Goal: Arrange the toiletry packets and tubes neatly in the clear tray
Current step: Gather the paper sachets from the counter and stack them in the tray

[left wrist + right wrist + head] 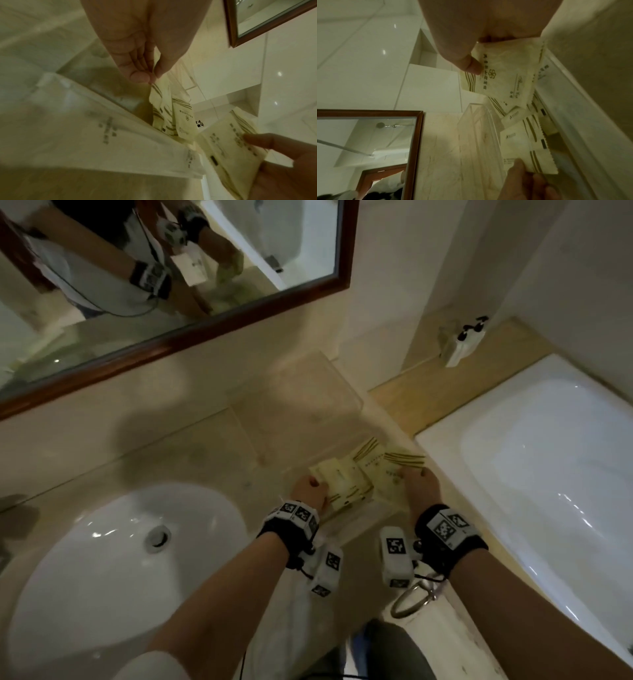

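Several cream toiletry packets (356, 477) with olive stripes lie fanned in the near end of the clear tray (301, 405) on the counter. My left hand (313, 484) pinches the left packets between thumb and fingers; in the left wrist view my left hand (151, 79) nips a striped packet edge (159, 94). My right hand (416, 474) grips the right packet (394, 477). Seen from the right wrist, its thumb (471, 65) presses on that packet (505, 78), above the tray's clear wall (477, 128). Both hands are inside the tray's near end.
A white sink (120, 559) lies left of the tray and a white bathtub (548, 457) to the right. A wood-framed mirror (171, 285) hangs behind. Two pump bottles (466, 340) stand on the far tub ledge. The tray's far half holds nothing visible.
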`<state>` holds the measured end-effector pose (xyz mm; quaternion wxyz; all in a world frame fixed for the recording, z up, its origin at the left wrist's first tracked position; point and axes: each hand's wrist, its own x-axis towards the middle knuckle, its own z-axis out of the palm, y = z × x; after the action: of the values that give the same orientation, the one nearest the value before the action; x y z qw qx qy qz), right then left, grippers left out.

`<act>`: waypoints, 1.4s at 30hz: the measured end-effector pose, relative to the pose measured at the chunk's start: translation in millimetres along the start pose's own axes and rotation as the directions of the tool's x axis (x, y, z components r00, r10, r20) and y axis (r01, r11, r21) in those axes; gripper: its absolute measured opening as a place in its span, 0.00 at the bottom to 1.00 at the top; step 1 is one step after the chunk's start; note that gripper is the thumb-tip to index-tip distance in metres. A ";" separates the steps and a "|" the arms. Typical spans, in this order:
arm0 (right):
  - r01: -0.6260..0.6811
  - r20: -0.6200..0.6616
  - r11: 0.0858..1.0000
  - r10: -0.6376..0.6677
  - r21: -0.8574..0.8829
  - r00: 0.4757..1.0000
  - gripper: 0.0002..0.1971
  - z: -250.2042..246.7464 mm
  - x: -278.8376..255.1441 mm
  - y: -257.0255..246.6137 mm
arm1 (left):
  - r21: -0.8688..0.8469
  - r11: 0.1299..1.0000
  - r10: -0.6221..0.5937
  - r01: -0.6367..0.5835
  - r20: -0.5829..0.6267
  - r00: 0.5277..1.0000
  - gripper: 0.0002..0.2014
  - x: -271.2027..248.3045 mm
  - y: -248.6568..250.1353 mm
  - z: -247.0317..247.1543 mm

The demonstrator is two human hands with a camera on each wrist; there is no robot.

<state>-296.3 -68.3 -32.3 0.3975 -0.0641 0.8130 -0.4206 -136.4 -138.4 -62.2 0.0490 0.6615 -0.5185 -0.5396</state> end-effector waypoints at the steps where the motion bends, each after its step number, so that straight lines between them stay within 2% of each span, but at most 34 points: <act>1: -0.006 0.003 1.000 0.006 -0.003 1.000 0.18 -1.0 6.6 -2.6 | 0.033 0.999 0.007 -0.008 0.016 1.000 0.11 3.8 4.2 2.2; 2: -0.003 0.013 1.000 0.003 -0.002 1.000 0.17 -1.4 11.7 -6.0 | 0.080 0.996 0.024 -0.027 0.038 0.999 0.09 6.9 7.9 3.3; 4: 0.011 0.050 1.000 -0.011 -0.006 0.999 0.16 -0.4 15.4 -17.3 | 0.139 0.990 0.029 -0.037 0.058 0.998 0.13 9.3 13.6 5.1; 9: 0.094 0.204 0.993 -0.077 -0.071 0.976 0.18 22.2 22.5 -30.6 | 0.000 0.998 -0.060 0.060 0.049 0.997 0.17 7.7 15.4 7.6; 11: 0.150 0.326 0.985 -0.115 -0.084 0.938 0.15 33.4 19.7 -34.7 | -0.139 0.984 -0.105 0.108 0.029 0.994 0.17 5.1 15.4 2.3; 13: 0.193 0.441 0.966 -0.100 -0.171 0.892 0.10 49.4 14.0 -33.7 | -0.266 0.954 -0.155 0.141 -0.032 0.987 0.14 5.7 11.1 -6.3; 15: 0.220 0.532 0.931 -0.034 -0.290 0.846 0.15 66.8 7.8 -25.4 | -0.389 0.907 -0.219 0.162 -0.108 0.970 0.14 2.0 4.4 -17.6; 17: 0.264 0.594 0.887 0.016 -0.380 0.804 0.17 81.8 -2.5 -16.0 | -0.411 0.900 -0.241 0.147 -0.188 0.952 0.15 -7.1 -4.7 -27.2; 18: 0.281 0.607 0.877 0.014 -0.389 0.795 0.16 87.5 -6.1 -10.2 | -0.347 0.929 -0.224 0.131 -0.244 0.944 0.15 -12.8 -8.7 -30.7; 20: 0.319 0.583 0.865 -0.037 -0.388 0.811 0.15 91.4 -11.0 -2.0 | -0.173 0.979 -0.157 0.105 -0.322 0.934 0.16 -23.4 -17.8 -32.5; 23: 0.473 0.552 0.783 -0.204 -0.403 0.808 0.14 83.6 -5.1 2.5 | 0.052 0.996 -0.056 0.079 -0.348 0.936 0.08 -32.6 -20.5 -24.8; 25: 0.575 0.553 0.684 -0.292 -0.449 0.780 0.14 74.4 3.9 4.4 | 0.246 0.969 0.051 0.036 -0.338 0.940 0.13 -32.4 -17.5 -13.6; 27: 0.645 0.573 0.589 -0.342 -0.487 0.745 0.15 65.3 12.5 5.5 | 0.368 0.929 0.136 -0.023 -0.283 0.949 0.20 -28.3 -14.9 2.0; 29: 0.683 0.605 0.507 -0.341 -0.526 0.719 0.17 59.4 17.7 6.0 | 0.462 0.886 0.160 -0.029 -0.247 0.956 0.23 -21.7 -12.7 17.5; 32: 0.667 0.605 0.453 -0.297 -0.592 0.739 0.23 57.3 21.2 6.6 | 0.488 0.873 0.139 0.013 -0.274 0.952 0.24 -16.2 -5.9 30.4; 35: 0.604 0.574 0.498 -0.233 -0.622 0.785 0.28 57.2 22.8 6.0 | 0.515 0.856 0.193 -0.045 -0.238 0.952 0.23 -13.3 2.9 36.8; 38: 0.616 0.615 0.512 -0.199 -0.599 0.763 0.26 58.5 22.5 3.6 | 0.500 0.862 0.189 -0.079 -0.173 0.967 0.23 -10.3 9.2 39.1; 42: 0.613 0.613 0.521 -0.200 -0.594 0.764 0.24 57.6 24.2 0.4 | 0.411 0.909 0.150 -0.065 -0.178 0.972 0.21 -8.3 9.6 38.3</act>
<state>-272.2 -115.2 -66.0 0.4012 -0.5219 0.7476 -0.0877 -170.8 -117.6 -66.5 -0.0046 0.6799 -0.6463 -0.3466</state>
